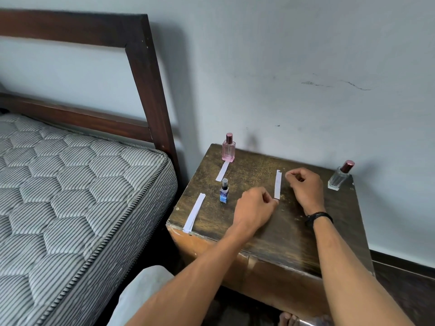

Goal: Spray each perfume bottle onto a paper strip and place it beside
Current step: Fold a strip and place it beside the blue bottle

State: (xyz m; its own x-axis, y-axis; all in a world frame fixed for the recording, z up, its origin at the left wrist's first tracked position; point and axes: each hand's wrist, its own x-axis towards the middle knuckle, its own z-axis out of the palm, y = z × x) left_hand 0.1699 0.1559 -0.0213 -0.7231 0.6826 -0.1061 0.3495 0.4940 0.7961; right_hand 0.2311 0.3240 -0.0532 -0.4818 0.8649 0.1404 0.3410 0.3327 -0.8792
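Presently, your left hand (255,208) pinches the near end of the white paper strip (278,184) between thumb and forefinger. Your right hand (304,184) has its fingers curled with nothing visible in them. It sits just beside the strip's far end, apart from it.

Landmark: the clear glass perfume bottle with the dark rose cap (340,176), standing upright on the dark wooden bedside table (294,236). The strip lies on the table top well to the left of that bottle. Its long axis runs away from you, so it lies side-on to the bottle. Your right hand is between strip and bottle, and is therefore the nearer hand to the bottle.

Judgement: no strip lies beside this bottle, so the coming move likely runs rightward, toward it.
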